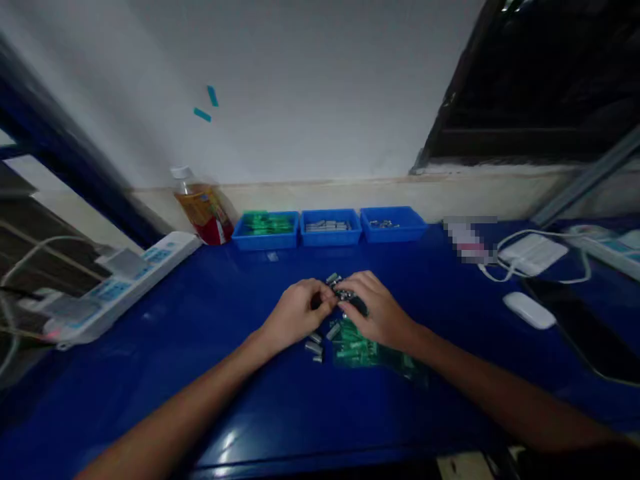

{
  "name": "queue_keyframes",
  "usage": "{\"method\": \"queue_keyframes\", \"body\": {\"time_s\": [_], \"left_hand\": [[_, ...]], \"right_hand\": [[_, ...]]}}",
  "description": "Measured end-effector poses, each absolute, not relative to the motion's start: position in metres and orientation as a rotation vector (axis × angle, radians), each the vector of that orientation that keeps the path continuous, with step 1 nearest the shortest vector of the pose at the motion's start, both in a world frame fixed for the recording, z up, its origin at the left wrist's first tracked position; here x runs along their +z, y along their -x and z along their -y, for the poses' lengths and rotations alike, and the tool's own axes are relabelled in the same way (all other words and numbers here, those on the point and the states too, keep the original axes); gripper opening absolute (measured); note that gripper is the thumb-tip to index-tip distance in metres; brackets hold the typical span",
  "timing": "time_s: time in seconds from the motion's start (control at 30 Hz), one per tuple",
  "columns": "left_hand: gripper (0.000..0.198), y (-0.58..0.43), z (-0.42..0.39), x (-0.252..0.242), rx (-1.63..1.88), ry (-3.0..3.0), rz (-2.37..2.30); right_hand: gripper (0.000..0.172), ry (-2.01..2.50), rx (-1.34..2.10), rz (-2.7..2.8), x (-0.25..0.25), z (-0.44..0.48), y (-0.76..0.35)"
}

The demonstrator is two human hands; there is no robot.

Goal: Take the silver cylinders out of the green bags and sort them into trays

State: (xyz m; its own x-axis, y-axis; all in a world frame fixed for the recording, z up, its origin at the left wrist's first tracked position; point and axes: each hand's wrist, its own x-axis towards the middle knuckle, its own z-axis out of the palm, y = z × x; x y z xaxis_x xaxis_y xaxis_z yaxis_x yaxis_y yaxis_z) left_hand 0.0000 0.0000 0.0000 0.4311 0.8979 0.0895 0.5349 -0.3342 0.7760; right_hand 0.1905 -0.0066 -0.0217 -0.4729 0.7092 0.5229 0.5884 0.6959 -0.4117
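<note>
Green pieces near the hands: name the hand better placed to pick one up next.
Probably the right hand: it is right beside the green pieces, while the left hand is farther off, nearer the loose metal cylinders. Both are at small metal parts, though.

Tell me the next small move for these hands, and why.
Probably ease one of the metal parts clear with the left hand: its fingertips are beside them, close to those of the right hand, and loose cylinders and green pieces lie near, where parts could get mixed up.
</note>
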Motion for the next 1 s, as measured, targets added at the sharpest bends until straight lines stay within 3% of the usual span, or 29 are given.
{"method": "queue_keyframes", "body": {"time_s": [0.1,0.23,0.33,0.67,0.73,0.83,1.0], "left_hand": [[0.032,-0.003,0.001,0.005,0.682,-1.907,-1.081],[0.034,-0.002,-0.001,0.002,0.688,-1.960,-1.072],[0.029,0.003,-0.005,-0.005,0.696,-2.143,-1.157],[0.011,0.002,-0.005,-0.010,0.424,-2.585,-1.237],[0.008,0.003,-0.009,-0.009,0.488,-2.506,-1.196],[0.002,0.004,-0.022,0.004,0.633,-2.247,-1.078],[0.020,-0.005,-0.058,0.057,0.895,-1.867,-0.746]], "right_hand": [[0.023,0.921,0.176,2.243,-0.017,0.010,-0.192],[0.011,0.884,0.135,2.229,-0.016,0.012,-0.191],[0.007,0.968,0.026,2.163,-0.012,-0.003,-0.200],[0.034,1.620,-0.361,1.749,0.003,-0.115,-0.267],[0.038,1.568,-0.331,1.781,-0.001,-0.102,-0.259],[0.027,1.285,-0.154,1.966,0.002,-0.062,-0.236],[0.018,0.860,-0.080,2.131,0.042,-0.027,-0.200]]}}
